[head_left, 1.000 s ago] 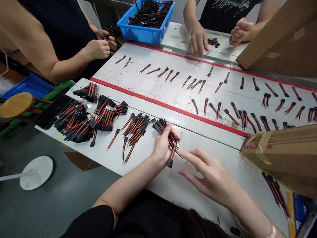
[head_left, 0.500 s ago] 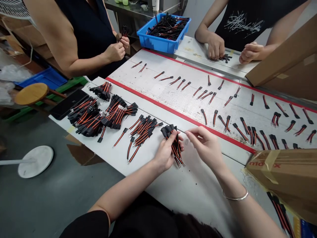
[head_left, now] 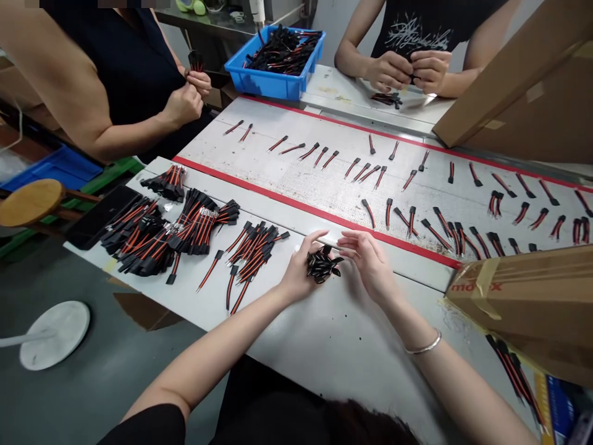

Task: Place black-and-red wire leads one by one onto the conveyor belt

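A bundle of black-ended cables stands on end in my left hand, its black connector ends facing up toward the camera. My right hand is just right of the bundle, fingers apart and slightly curved, with nothing seen in it. Both hands are above the white table. Left of them lies a loose pile of red and black cables, and farther left a larger heap. More single cables lie spread over the pale belt with red edges.
A blue bin full of cables stands beyond the belt. Cardboard boxes are at the right. One person's hands hold a cable bunch at upper left; another person's hands are across the belt. A stool stands at left.
The bundle in my left hand has tipped so its black ends face up. My right hand has come closer to it, its fingers more extended. The person across has brought both hands together.
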{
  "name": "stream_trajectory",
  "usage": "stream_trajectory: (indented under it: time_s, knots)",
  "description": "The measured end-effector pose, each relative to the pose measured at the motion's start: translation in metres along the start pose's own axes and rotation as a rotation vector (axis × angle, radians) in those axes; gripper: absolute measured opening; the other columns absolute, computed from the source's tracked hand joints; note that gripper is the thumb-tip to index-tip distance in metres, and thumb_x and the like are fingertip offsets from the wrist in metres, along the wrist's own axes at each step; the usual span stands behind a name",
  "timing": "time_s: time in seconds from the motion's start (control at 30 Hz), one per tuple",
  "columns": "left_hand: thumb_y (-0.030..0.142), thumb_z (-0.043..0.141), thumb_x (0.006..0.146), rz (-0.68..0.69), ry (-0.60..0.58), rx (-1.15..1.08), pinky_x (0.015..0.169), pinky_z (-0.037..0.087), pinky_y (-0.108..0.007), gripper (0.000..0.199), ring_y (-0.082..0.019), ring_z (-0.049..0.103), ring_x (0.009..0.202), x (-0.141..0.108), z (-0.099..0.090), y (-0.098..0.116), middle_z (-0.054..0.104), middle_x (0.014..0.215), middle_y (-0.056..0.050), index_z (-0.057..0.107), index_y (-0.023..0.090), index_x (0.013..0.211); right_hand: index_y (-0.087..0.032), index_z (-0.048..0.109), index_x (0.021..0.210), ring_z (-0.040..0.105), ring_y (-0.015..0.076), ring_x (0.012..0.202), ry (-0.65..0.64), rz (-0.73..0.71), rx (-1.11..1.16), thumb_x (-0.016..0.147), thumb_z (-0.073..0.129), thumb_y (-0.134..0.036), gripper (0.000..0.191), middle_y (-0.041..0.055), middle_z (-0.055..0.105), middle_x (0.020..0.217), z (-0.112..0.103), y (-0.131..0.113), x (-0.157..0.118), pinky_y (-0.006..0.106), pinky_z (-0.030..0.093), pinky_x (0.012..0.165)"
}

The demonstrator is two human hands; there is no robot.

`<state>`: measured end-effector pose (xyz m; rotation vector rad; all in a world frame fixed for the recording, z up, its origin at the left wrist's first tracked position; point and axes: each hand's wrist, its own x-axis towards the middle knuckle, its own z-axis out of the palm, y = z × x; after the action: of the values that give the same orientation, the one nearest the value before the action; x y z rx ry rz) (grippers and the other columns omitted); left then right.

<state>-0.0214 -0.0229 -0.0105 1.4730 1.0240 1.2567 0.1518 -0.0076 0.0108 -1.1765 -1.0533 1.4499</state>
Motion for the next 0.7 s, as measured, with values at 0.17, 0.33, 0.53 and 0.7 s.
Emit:
stream_trajectory:
  time_s: [0.17, 0.33, 0.53, 0.7]
  knots:
    - [0.031, 0.079, 0.077, -0.245, 0.138, -0.017, 0.072, 0.05, -0.029, 0.013, -0.018, 0.064, 0.071, 0.01, 0.004, 0.019, 0.07, 0.072, -0.003, 0.071, 0.021, 0.072, -0.02, 0.066, 0.108, 0.069, 0.0217, 0.103, 0.017, 0.021, 0.096, 0.089, 0.061, -0.066, 0.05, 0.0094, 0.072, 0.103, 0.0, 0.011, -0.011, 0.044, 0.053, 0.104]
    - [0.037, 0.084, 0.071, -0.349, 0.38, -0.433, 0.068, 0.05, -0.027, 0.026, -0.013, 0.061, 0.06, 0.04, 0.036, 0.036, 0.066, 0.06, 0.001, 0.068, 0.018, 0.062, -0.02, 0.069, 0.105, 0.07, 0.0248, 0.112, 0.039, 0.109, 0.342, 0.089, 0.058, -0.068, 0.051, 0.0111, 0.076, 0.108, 0.017, 0.008, 0.001, 0.044, 0.052, 0.107]
    - [0.02, 0.091, 0.06, -0.39, 0.326, -0.526, 0.089, 0.055, -0.033, 0.022, -0.021, 0.074, 0.085, 0.076, 0.071, 0.042, 0.079, 0.084, -0.004, 0.078, 0.018, 0.078, -0.022, 0.071, 0.098, 0.071, 0.0289, 0.109, 0.083, 0.096, 0.516, 0.087, 0.05, -0.074, 0.058, 0.0106, 0.078, 0.102, 0.033, -0.014, 0.044, 0.044, 0.06, 0.093]
    - [0.03, 0.088, 0.068, -0.396, 0.278, -0.47, 0.085, 0.054, -0.029, 0.017, -0.016, 0.069, 0.078, 0.085, 0.053, 0.022, 0.075, 0.074, -0.002, 0.076, 0.018, 0.071, -0.02, 0.07, 0.093, 0.071, 0.0241, 0.092, -0.014, 0.083, 0.372, 0.086, 0.054, -0.074, 0.056, 0.0091, 0.075, 0.093, 0.021, -0.021, 0.065, 0.04, 0.061, 0.085]
